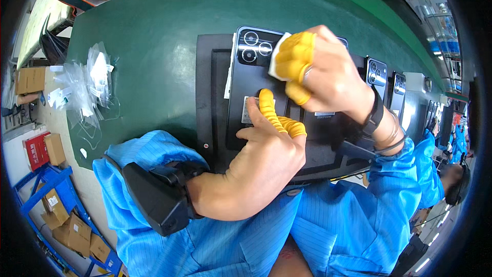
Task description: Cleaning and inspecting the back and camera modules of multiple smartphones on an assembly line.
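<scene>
A dark phone [248,79] with a three-ring camera block lies back side up on a black tray [209,77]. My right hand [328,69], in yellow finger cots, is closed on a folded white cloth [278,61]. That cloth meets the phone's upper right edge, beside the camera block. Lower on the same phone, near a white label [247,111], rests my left hand [269,149]; its thumb and one yellow-covered finger stretch out while the others curl. Under my right hand a second phone [342,42] is mostly hidden.
More phones [376,72] lie farther right along the green table [154,36]. Clear plastic bags [95,79] sit at the left. Cardboard boxes [77,233] fill a blue rack at lower left. A co-worker's blue sleeve [429,169] shows at the right.
</scene>
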{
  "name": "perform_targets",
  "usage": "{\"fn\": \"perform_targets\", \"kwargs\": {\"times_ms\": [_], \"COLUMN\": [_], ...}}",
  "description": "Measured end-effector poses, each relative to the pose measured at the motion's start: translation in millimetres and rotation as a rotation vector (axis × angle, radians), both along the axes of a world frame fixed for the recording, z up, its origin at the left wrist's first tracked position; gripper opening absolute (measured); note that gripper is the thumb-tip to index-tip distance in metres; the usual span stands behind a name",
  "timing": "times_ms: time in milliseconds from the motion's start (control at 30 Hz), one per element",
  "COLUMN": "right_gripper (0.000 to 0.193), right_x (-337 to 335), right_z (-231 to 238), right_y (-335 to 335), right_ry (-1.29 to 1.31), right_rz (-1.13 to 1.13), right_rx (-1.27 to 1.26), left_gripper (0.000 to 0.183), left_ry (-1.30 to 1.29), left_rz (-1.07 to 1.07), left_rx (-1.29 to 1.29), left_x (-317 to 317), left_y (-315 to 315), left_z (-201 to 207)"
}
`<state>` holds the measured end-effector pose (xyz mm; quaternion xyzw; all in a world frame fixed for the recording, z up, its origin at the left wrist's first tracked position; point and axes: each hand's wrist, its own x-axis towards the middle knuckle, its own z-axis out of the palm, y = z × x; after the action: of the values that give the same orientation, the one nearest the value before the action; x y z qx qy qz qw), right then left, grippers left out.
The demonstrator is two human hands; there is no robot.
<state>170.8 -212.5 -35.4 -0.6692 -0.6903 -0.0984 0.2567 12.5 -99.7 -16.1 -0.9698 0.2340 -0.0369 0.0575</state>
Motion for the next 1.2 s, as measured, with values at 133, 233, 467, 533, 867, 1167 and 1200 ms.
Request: {"fn": "perform_targets", "kwargs": {"times_ms": [133, 233, 467, 533, 867, 1167, 1200], "right_gripper": [0.011, 0.016, 0.025, 0.023, 0.028, 0.026, 0.025], "right_x": [13.4, 26.4, 24.3, 10.8, 46.9, 20.7, 22.2], "right_z": [11.4, 13.8, 6.1, -4.8, 11.4, 4.9, 6.3], "right_y": [-8.9, -4.6, 29.5, 34.1, 24.7, 2.9, 5.2], "right_ry": [0.189, 0.232, -0.047, -0.074, -0.077, -0.146, -0.199], "right_rz": [-0.224, -0.246, -0.088, 0.114, -0.15, -0.098, -0.091], "right_rx": [0.046, 0.13, 0.071, 0.049, -0.066, -0.081, -0.07], "left_gripper": [0.012, 0.012, 0.023, 0.024, 0.032, 0.03, 0.03], "left_ry": [-0.007, -0.02, -0.053, -0.048, -0.024, -0.067, -0.066], "left_rz": [0.006, 0.024, 0.034, 0.067, 0.05, 0.085, 0.084], "left_rx": [0.039, 0.036, 0.007, -0.016, 0.012, -0.038, -0.037], "left_x": [0.1, 1.6, 3.5, 3.7, 4.1, 4.2, 4.2], "left_y": [-0.1, -1.0, -1.1, -3.7, -2.2, -3.1, -3.0], "left_z": [0.6, -0.9, -4.3, -3.3, -2.8, -3.5, -3.1]}}
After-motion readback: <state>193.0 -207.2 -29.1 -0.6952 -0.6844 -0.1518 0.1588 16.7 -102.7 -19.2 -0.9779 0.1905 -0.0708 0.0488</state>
